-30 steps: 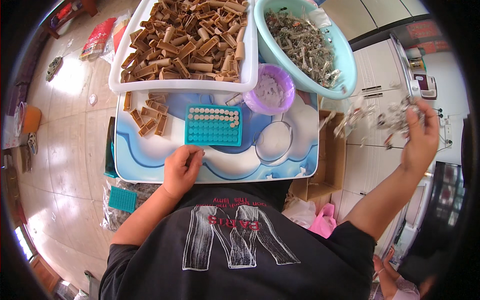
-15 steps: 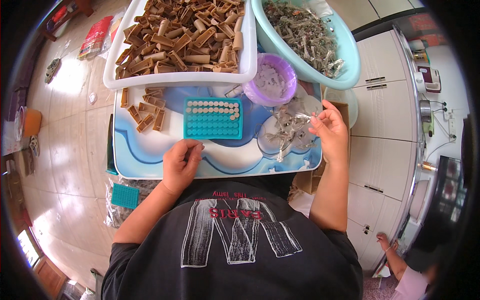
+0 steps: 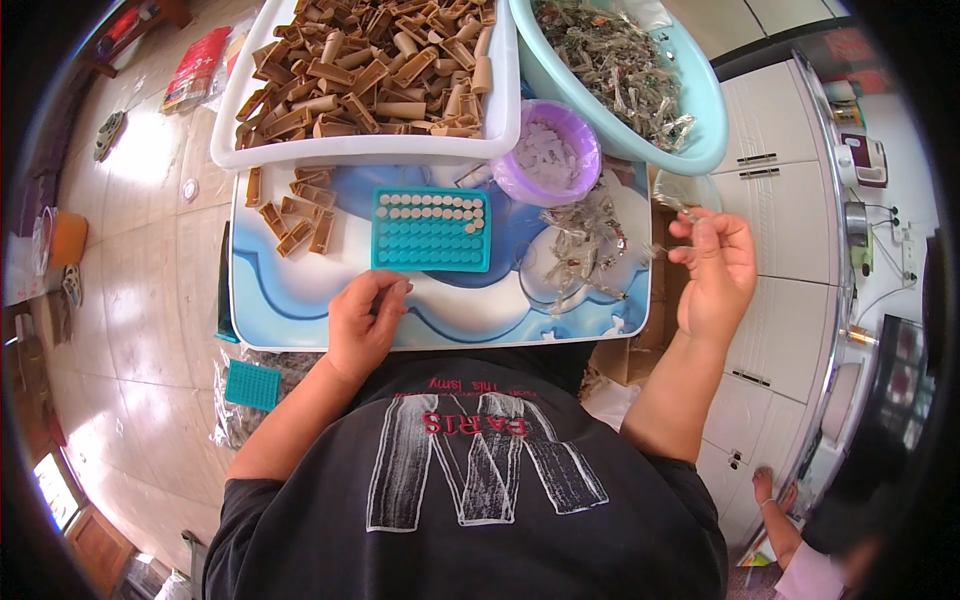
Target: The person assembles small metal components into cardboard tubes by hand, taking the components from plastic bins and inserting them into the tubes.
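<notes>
My right hand (image 3: 715, 262) is off the table's right edge, its fingertips pinched on a thin wire bundle (image 3: 672, 203) with silvery strands. Left of it, a loose pile of similar wire bundles (image 3: 590, 240) lies on the tabletop. My left hand (image 3: 364, 318) rests at the table's front edge, fingers curled and thumb against them; whatever they may hold is hidden. Just beyond it lies a teal tray (image 3: 432, 262) of round pockets, with small cream discs (image 3: 430, 201) in its far rows. Several brown half-round plastic shells (image 3: 296, 213) lie left of the tray.
A white bin (image 3: 365, 151) heaped with brown shells stands at the back. Beside it are a purple bowl (image 3: 589, 165) of whitish pieces and a light-blue basin (image 3: 712, 120) of wire bundles. A second teal tray (image 3: 251, 386) sits lower left. Another person's arm (image 3: 780, 525) shows lower right.
My right hand has moved right, away from the wire pile and past the table edge, with the wire bundle in its fingers. My left hand has hardly moved.
</notes>
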Available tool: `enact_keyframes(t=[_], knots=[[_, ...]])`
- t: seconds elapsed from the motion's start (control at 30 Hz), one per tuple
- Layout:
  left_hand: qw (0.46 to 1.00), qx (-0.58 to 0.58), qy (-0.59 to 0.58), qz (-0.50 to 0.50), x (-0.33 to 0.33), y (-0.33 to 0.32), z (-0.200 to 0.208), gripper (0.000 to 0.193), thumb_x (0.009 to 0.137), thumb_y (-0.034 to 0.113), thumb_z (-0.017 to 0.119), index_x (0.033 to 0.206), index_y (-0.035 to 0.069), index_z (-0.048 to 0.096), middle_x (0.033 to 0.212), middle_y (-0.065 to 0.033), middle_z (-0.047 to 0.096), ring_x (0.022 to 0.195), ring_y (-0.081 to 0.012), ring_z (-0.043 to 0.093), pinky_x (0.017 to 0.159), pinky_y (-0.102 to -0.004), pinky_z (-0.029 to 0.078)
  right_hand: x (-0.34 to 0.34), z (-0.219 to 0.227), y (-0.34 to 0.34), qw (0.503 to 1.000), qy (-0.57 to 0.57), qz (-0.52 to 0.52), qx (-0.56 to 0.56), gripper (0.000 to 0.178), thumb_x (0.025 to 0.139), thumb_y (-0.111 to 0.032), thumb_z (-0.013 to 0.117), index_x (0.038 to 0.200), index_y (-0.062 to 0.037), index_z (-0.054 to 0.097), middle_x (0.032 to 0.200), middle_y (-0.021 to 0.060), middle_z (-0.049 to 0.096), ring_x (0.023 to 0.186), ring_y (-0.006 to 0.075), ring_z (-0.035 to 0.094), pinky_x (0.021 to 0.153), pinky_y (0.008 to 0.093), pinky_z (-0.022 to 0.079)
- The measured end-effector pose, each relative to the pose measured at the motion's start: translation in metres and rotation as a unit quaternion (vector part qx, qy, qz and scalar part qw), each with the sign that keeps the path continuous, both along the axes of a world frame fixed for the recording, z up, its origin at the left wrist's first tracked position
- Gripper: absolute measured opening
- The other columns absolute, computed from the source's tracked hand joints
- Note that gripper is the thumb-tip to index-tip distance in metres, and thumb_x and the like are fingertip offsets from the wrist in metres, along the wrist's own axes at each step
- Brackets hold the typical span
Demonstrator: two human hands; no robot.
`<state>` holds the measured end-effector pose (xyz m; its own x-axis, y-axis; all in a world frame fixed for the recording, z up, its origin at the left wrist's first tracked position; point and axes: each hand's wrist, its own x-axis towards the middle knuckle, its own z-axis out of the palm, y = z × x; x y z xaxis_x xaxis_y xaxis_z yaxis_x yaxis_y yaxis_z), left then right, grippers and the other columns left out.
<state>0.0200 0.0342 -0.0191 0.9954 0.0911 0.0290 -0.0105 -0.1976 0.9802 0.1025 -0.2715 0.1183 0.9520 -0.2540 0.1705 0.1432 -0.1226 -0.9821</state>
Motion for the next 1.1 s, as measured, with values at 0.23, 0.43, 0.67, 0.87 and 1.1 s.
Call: enact_keyframes(t=[0.23,0.43,0.67,0.87,1.1], knots=[[0.994,0.002,-0.05,-0.102,0.015,-0.017,0.048,0.03,0.081,-0.003,0.063,0.109,0.002,0.058,0.09,-0.0078,0.061,0.065,-0.0097,0.058,0.059,-0.022,0.047,-0.021,-0.043,0.06,0.983,0.131,0.086,0.098,0.016,0.083,-0.011,0.067,0.084,-0.0043,0.053,0.071,0.0025,0.059,0.06,0.0082,0.056,0.052,0.0199,0.045],[0.927,-0.319,0.092,-0.176,0.023,-0.026,0.055,0.033,0.084,0.001,0.064,0.116,0.002,0.054,0.099,-0.0061,0.059,0.073,-0.0092,0.059,0.067,-0.0227,0.05,-0.031,-0.066,0.088,0.965,0.178,0.139,0.133,0.015,0.084,-0.011,0.066,0.084,-0.005,0.052,0.071,0.0005,0.057,0.06,0.0065,0.053,0.052,0.0203,0.045],[0.909,-0.38,0.141,-0.098,0.035,-0.003,0.058,0.019,0.09,0.016,0.058,0.101,0.0,0.061,0.079,-0.0039,0.06,0.065,-0.0099,0.057,0.061,-0.0245,0.049,-0.041,-0.076,0.089,0.932,0.236,0.268,0.056,0.01,0.085,-0.007,0.063,0.086,-0.0029,0.055,0.073,-0.0015,0.056,0.062,0.0046,0.051,0.056,0.0195,0.042],[0.898,-0.395,0.185,-0.05,0.04,-0.003,0.05,0.026,0.093,0.029,0.053,0.095,0.004,0.062,0.079,-0.0029,0.061,0.064,-0.0077,0.055,0.056,-0.0206,0.044,-0.05,-0.071,0.102,0.859,0.311,0.404,0.048,0.009,0.084,-0.008,0.064,0.085,-0.0023,0.057,0.072,-0.0019,0.057,0.064,0.0043,0.051,0.057,0.0201,0.042],[0.853,-0.448,0.264,-0.041,0.035,-0.003,0.045,0.027,0.091,0.033,0.056,0.097,0.007,0.061,0.078,-0.0034,0.064,0.057,-0.0065,0.053,0.053,-0.0191,0.041,-0.043,-0.076,0.104,0.863,0.191,0.466,-0.04,0.012,0.083,-0.008,0.066,0.09,-0.0008,0.06,0.082,0.0027,0.061,0.072,0.0083,0.056,0.064,0.0212,0.045]])
